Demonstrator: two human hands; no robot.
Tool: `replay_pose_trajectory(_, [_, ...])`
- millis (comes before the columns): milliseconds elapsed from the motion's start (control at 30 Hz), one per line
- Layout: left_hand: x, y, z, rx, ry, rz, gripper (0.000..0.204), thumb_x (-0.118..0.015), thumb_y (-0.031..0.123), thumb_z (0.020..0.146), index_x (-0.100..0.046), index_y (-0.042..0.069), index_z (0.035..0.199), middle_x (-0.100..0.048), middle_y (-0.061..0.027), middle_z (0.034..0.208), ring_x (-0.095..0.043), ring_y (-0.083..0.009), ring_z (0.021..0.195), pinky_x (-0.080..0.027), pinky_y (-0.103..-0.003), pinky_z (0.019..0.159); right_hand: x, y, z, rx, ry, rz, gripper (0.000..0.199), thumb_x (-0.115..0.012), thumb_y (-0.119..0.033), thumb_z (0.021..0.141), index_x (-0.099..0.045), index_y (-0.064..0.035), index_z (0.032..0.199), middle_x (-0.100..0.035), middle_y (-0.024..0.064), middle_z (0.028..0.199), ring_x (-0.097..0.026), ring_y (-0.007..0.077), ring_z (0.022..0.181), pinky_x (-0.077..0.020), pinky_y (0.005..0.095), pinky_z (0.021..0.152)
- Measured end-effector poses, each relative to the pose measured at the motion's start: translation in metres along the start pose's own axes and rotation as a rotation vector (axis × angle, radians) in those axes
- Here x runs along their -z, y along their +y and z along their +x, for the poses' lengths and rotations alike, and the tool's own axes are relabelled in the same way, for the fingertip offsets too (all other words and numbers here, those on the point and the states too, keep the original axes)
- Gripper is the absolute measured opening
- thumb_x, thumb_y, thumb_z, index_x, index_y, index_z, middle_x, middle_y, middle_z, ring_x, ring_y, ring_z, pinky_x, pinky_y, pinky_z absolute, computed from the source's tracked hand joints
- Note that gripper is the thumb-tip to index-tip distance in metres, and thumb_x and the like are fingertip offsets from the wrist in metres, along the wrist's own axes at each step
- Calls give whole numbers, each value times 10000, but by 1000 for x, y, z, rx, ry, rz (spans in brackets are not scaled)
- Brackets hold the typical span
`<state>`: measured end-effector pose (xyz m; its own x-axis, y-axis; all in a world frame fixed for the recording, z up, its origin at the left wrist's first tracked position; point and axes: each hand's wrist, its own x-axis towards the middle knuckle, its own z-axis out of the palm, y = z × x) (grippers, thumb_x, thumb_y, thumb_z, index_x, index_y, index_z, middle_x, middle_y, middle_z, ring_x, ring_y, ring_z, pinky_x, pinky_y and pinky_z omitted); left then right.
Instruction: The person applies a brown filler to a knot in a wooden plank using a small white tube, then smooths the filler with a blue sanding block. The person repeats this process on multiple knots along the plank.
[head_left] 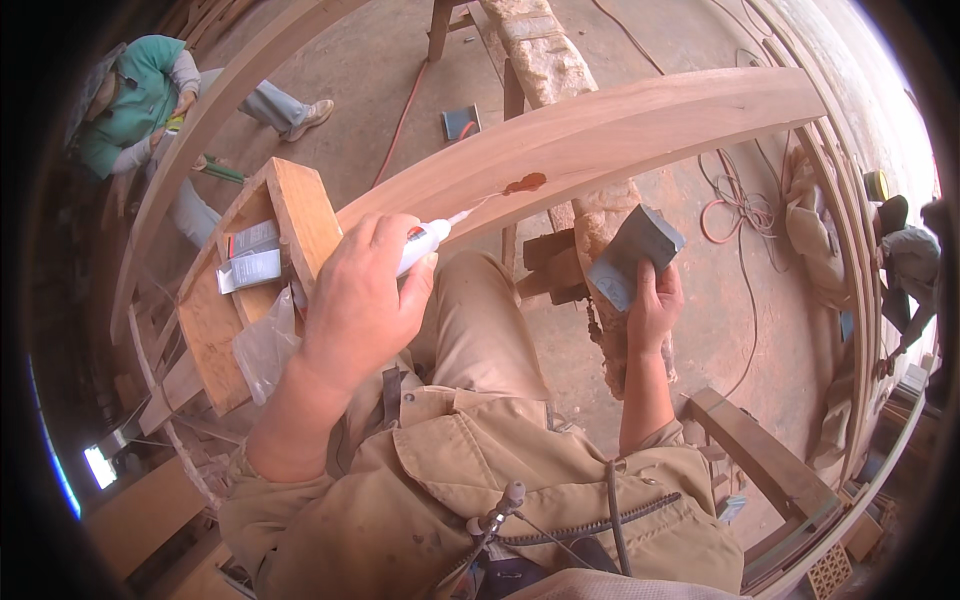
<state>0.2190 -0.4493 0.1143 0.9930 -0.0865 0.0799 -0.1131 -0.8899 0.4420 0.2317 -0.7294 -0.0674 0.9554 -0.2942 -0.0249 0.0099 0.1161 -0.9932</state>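
Item: glue bottle (424, 243), small and white. We hold it in our left hand (362, 300), fingers wrapped tight around the body. Its thin nozzle points up and to the right, toward a wet reddish-brown blob (525, 183) on the face of the plank.

Item: plank (640, 125), long, pale, gently bowed. It runs from beside our left hand up to the right edge of view. The blob sits on its lower edge, just beyond the nozzle tip, roughly in line with the bottle's long axis. Our left hand is the nearer one to it.

Item: sanding block (632, 256), grey and wedge-shaped. Our right hand (653, 308) grips it from beneath, below the plank's lower edge and apart from the wood.

Item: wooden stool (255, 290), left of our left hand, carrying small packets (250, 262) and a clear plastic bag (265, 345).

Item: a seated person in a green top (135, 100), upper left corner; another person (905, 260) at the right edge.
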Motion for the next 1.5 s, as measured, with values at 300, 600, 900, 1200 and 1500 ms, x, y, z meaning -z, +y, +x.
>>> replay_pose_trajectory(300, [-1,-2,2,-11,2,-6,232,-618,104,846,-538,14,1044,-579,-183,948,-571,-378,888,-463,-442,764,0,-1,0,3,-2,6,215,-544,-74,962,-592,40,1138,-639,38,1066,-552,83,967,-424,228,868])
replay_pose_trajectory(600, [1,-5,-1,27,-21,-43,240,-615,117,854,-533,19,1057,-578,-188,955,-571,-384,893,-464,-451,767,-1,-1,0,3,6,-14,208,-543,-60,954,-597,42,1127,-639,27,1051,-546,75,954,-420,221,861])
replay_pose_trajectory(900, [7,-8,-3,61,-14,-61,236,-616,125,857,-537,16,1052,-582,-197,958,-575,-387,893,-463,-454,767,0,2,1,14,36,-88,204,-560,-62,943,-615,30,1117,-652,22,1016,-550,74,932,-426,226,849])
replay_pose_trajectory(1200, [-6,-6,0,68,11,-153,225,-613,131,867,-543,14,1047,-590,-197,959,-582,-387,886,-472,-452,751,-4,-2,1,28,42,-82,193,-569,-68,942,-621,25,1103,-652,14,997,-548,66,910,-430,218,827])
replay_pose_trajectory(1500, [-19,-5,2,48,21,-163,237,-611,143,894,-554,7,1079,-597,-161,963,-600,-312,877,-478,-383,772,-5,-4,0,19,41,-73,185,-568,-54,941,-618,27,1099,-651,17,991,-549,64,905,-430,211,815])
